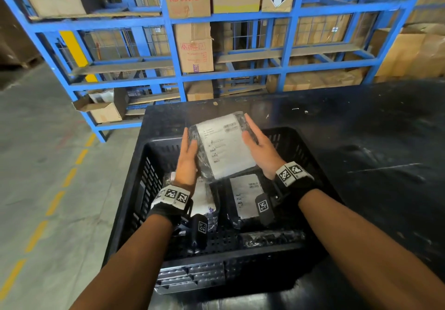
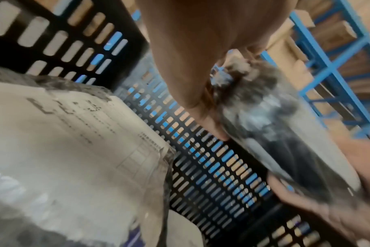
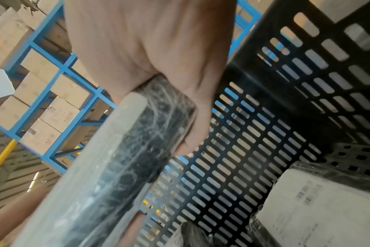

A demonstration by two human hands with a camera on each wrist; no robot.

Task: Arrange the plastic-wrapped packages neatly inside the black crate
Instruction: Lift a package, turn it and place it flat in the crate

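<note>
I hold a plastic-wrapped package (image 1: 224, 146) with a white label up, tilted, above the far half of the black crate (image 1: 134, 189). My left hand (image 1: 189, 146) grips its left edge and my right hand (image 1: 252, 136) its right edge, thumbs on top and fingers beneath. The wrist views show the same package (image 2: 275, 125) (image 3: 120, 158) held edge-on. Two labelled packages (image 1: 204, 199) (image 1: 245, 196) lie side by side on the crate floor below. A dark wrapped package (image 1: 272, 237) lies along the near wall.
The crate stands on a black table (image 1: 373, 153) that stretches to the right. Blue shelving (image 1: 178, 69) full of cardboard boxes stands behind. To the left is concrete floor with a yellow dashed line (image 1: 55, 201).
</note>
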